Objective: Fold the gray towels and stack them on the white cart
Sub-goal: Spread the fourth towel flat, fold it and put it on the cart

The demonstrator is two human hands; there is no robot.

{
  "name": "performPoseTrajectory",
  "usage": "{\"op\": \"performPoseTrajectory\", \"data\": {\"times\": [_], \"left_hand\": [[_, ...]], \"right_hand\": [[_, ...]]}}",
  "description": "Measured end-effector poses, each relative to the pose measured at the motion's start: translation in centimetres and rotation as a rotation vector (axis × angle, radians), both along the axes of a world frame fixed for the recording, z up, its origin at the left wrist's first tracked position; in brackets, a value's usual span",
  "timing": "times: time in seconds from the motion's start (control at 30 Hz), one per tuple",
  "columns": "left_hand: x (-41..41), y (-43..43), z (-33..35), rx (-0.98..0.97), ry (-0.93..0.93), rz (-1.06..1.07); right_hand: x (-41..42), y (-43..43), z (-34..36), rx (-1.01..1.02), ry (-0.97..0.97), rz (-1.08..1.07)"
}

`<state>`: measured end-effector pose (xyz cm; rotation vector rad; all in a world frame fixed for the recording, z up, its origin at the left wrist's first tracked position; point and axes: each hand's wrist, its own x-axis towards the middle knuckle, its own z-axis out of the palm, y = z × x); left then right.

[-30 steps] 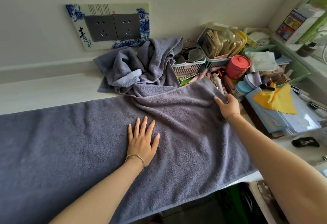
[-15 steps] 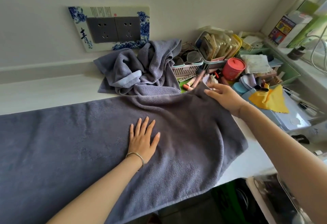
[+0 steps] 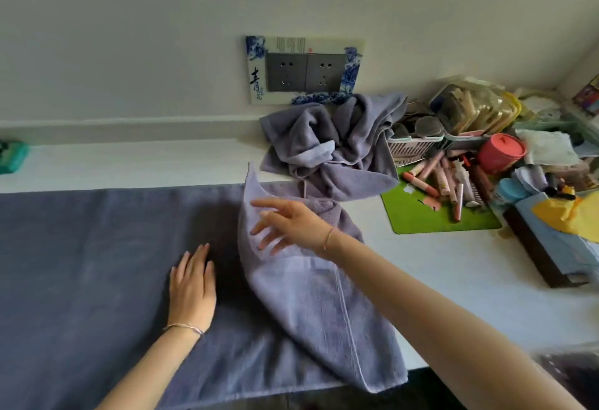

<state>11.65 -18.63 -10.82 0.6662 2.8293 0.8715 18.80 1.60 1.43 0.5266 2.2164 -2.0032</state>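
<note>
A long gray towel (image 3: 81,263) lies spread across the white counter (image 3: 453,280). Its right end (image 3: 311,306) is turned over toward the left, with one corner sticking up. My left hand (image 3: 193,283) rests flat on the towel, just left of the fold. My right hand (image 3: 285,225) touches the raised flap with its fingers spread and straight. A second gray towel (image 3: 337,150) sits crumpled against the wall behind it, below the socket plate (image 3: 304,72).
To the right are a green mat (image 3: 421,218) with several pink tubes, a red cup (image 3: 500,153), baskets of small items, and a yellow cloth (image 3: 567,212) on a blue box. A teal object (image 3: 13,155) sits at the far left.
My right hand has carried the towel's right end up and over to the left, uncovering the counter and green mat. My left hand stays flat on the towel.
</note>
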Motion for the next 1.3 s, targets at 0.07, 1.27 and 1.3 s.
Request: {"op": "performPoseTrajectory", "data": {"times": [0.07, 1.27, 1.3], "left_hand": [[-0.5, -2.0, -0.6, -0.120, 0.033, -0.046], [1.3, -3.4, 4.4, 0.545, -0.901, 0.308], [1.1, -3.9, 4.3, 0.498, -0.951, 0.294]], "right_hand": [[0.2, 0.2, -2.9, 0.329, -0.013, 0.034], [3.6, -7.2, -0.4, 0.038, -0.062, 0.493], [2.8, -6.3, -1.2, 0.106, -0.068, 0.461]]}}
